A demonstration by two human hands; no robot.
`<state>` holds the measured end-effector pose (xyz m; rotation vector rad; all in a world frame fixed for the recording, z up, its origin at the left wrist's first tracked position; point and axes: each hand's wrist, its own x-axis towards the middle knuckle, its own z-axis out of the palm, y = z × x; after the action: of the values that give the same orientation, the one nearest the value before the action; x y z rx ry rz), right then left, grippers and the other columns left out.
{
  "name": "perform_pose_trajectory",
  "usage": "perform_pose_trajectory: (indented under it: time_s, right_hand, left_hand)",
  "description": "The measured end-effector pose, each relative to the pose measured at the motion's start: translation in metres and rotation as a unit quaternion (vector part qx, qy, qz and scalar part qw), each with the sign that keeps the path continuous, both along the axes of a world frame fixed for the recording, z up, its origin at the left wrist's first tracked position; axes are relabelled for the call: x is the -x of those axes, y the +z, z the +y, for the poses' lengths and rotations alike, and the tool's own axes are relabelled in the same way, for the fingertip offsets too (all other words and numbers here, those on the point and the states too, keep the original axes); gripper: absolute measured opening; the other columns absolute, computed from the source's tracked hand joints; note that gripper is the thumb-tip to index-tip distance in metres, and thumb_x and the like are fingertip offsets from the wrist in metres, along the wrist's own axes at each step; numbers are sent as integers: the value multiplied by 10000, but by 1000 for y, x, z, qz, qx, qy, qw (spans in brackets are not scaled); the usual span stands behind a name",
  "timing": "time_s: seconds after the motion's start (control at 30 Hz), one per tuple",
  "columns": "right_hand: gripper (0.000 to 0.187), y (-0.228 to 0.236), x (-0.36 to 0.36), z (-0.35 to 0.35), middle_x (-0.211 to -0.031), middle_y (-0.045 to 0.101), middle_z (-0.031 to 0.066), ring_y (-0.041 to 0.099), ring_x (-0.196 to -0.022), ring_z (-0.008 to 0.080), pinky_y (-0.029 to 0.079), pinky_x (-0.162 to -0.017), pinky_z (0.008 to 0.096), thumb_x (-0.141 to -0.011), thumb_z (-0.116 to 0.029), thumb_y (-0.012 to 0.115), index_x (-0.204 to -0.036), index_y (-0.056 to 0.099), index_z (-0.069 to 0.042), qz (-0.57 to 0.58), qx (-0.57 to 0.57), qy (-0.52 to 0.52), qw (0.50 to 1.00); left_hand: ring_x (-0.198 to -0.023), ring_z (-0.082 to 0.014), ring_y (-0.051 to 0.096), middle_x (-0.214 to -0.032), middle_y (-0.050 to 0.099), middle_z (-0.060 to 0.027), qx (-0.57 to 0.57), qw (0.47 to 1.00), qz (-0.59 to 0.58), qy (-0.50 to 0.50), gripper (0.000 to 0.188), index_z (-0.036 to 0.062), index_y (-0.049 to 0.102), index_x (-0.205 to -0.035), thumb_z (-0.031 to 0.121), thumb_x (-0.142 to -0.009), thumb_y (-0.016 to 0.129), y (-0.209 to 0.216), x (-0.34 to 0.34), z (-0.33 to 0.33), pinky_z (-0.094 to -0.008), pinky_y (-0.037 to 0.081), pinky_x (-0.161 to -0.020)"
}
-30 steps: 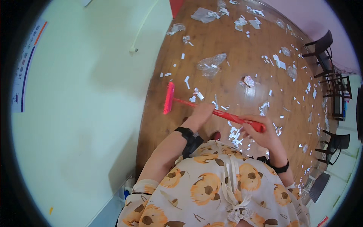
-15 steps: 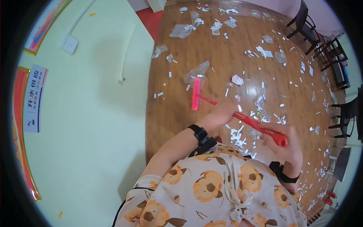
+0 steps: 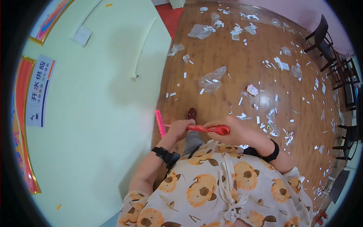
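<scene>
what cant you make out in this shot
Head view only:
- Red broom handle: its middle is covered by the left hand and right hand.
- Pink broom head: bristles blurred, floor contact unclear.
- Dark red shoe: only its toe shows past the hands.
- Paper scraps: too small to identify.

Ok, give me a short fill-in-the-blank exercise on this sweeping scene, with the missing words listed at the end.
1. Both hands, the left hand and the right hand, grip the red handle of a ____.
2. The brush head lies close to the pale green ____.
3. Scraps of white paper and clear plastic litter the brown ____ floor.
4. The black wristband sits on the ____ wrist.

Missing words: broom; wall; wooden; right
</scene>
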<state>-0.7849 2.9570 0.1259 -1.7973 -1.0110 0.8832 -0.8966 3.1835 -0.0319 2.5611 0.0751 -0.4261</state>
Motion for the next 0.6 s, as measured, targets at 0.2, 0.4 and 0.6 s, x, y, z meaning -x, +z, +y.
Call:
perform_pose_trajectory:
  time_s: [0.2,0.4,0.6]
  right_hand:
    - [274,-32,-52,94,-814,646,201,628,-699,309,493,-663,339,-807,-184,648,-1032,659,-28,56,25,-21,998]
    - [276,-10,-100,132,-782,650,123,618,-648,177,494,-612,274,-823,-122,630,-1076,641,-12,49,83,-130,987]
    - [285,32,-109,129,-746,635,116,588,-581,143,482,-561,254,-793,-52,639,-1073,638,6,66,103,-298,947]
  left_hand:
    - [-822,-354,623,-850,650,-139,77,993,-75,40,148,73,608,-849,179,-755,653,-54,-40,79,-460,484,-699]
    - [-774,-377,621,-777,632,-166,72,993,-88,-28,130,56,592,-808,144,-730,647,-60,-132,116,-469,493,-683]
    - [-788,-360,622,-804,638,-155,74,983,-71,-151,192,101,630,-927,163,-746,629,-50,-210,100,-463,488,-676]
